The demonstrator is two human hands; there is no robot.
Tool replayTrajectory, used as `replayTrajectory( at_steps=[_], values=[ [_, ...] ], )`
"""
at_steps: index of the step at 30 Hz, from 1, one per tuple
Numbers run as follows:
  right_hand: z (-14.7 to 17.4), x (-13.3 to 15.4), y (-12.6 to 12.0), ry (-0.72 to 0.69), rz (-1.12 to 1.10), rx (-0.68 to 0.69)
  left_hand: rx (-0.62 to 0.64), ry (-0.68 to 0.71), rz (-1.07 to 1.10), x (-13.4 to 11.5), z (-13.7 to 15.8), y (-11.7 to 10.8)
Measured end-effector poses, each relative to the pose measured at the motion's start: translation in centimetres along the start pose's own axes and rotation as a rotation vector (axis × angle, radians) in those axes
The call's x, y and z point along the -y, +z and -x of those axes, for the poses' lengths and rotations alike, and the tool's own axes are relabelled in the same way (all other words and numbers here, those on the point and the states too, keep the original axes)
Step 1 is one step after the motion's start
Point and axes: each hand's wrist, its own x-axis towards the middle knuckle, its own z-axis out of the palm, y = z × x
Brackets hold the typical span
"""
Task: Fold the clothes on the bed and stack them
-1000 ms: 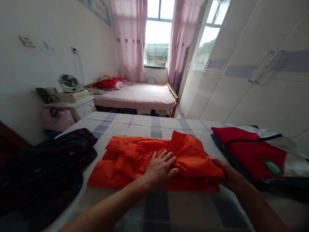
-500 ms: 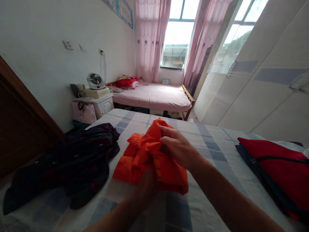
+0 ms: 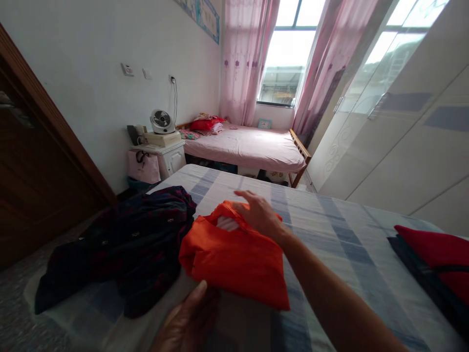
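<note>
A folded orange garment (image 3: 234, 259) lies on the bed with blue and white checks; a pale patch shows inside an opening at its far edge, and its exact kind is unclear. Over that far edge is my right hand (image 3: 258, 215), open, with the fingers extended; whether it touches the cloth is hard to tell. My left hand (image 3: 188, 315) is at the near left edge of the garment, thumb raised and apart from the fingers, holding nothing I can see. Left of the garment, a dark plaid garment with snap buttons (image 3: 135, 244) lies spread out, close against it.
Folded red and dark clothes (image 3: 436, 259) are stacked on the right of the checked bed (image 3: 322, 215). Beyond stands a second bed with a pink sheet (image 3: 249, 146). A small fan (image 3: 162, 121) sits on a white cabinet (image 3: 172, 161). White wardrobes (image 3: 395, 137) line the right.
The orange garment, bunched under both hands before, now lies flatter and turned over. My left hand has drawn back toward me, and my right hand has loosened its hold. The view has shifted left.
</note>
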Motion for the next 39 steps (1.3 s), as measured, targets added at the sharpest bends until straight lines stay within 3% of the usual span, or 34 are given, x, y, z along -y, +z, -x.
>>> replayTrajectory(
  at_steps=[3, 5, 7, 9, 12, 15, 17, 20, 23, 25, 27, 29, 32, 36, 39],
  values=[
    [0.4, -4.7, -3.1, 0.248, 0.097, 0.140, -0.151, -0.096, 0.024, -1.6, -0.5, 2.8],
    [1.5, -7.2, -3.7, 0.311, 0.012, 0.289, -0.158, -0.070, -0.019, -2.0, -1.2, 3.8],
    [3.0, -8.5, -3.7, 0.337, -0.129, 0.352, -0.123, 0.006, -0.057, -2.3, -2.1, 4.4],
    [4.6, -8.4, -4.0, 0.366, -0.275, 0.310, -0.112, 0.087, -0.081, -3.0, -3.4, 5.0],
    [7.6, -6.7, -5.6, 0.389, -0.419, 0.134, -0.099, 0.188, -0.140, -5.0, -5.6, 6.6],
    [11.4, -4.8, -7.1, 0.421, -0.609, 0.011, 0.087, 0.206, -0.304, -6.8, -7.8, 8.5],
    [14.1, -4.2, -7.1, 0.447, -0.712, 0.004, 0.186, 0.237, -0.568, -7.1, -9.5, 9.3],
    [17.3, -5.1, -6.4, 0.531, -0.555, 0.042, 0.144, 0.417, -0.974, -6.4, -11.6, 10.1],
    [18.5, -7.1, -6.6, 0.626, -0.273, -0.068, 0.041, 0.670, -1.122, -5.3, -11.7, 10.6],
    [17.9, -8.2, -7.5, 0.617, -0.195, -0.187, 0.101, 0.983, -1.304, -4.6, -10.4, 10.9],
    [16.2, -8.7, -8.3, 0.539, -0.169, -0.264, 0.278, 1.310, -1.546, -3.7, -8.9, 11.0],
    [14.0, -8.8, -8.5, 0.425, -0.164, -0.275, 0.465, 1.500, -1.745, -2.4, -7.8, 10.7],
    [10.3, -8.9, -7.7, 0.383, -0.168, -0.159, 0.581, 1.592, -1.933, -0.3, -8.0, 9.6],
    [6.1, -10.3, -5.9, 0.603, -0.230, 0.072, 0.536, 1.612, -2.009, 1.0, -9.3, 8.2],
    [4.0, -11.3, -5.1, 0.679, -0.300, 0.149, 0.523, 1.615, -1.989, 1.0, -9.4, 8.2]
  ],
)
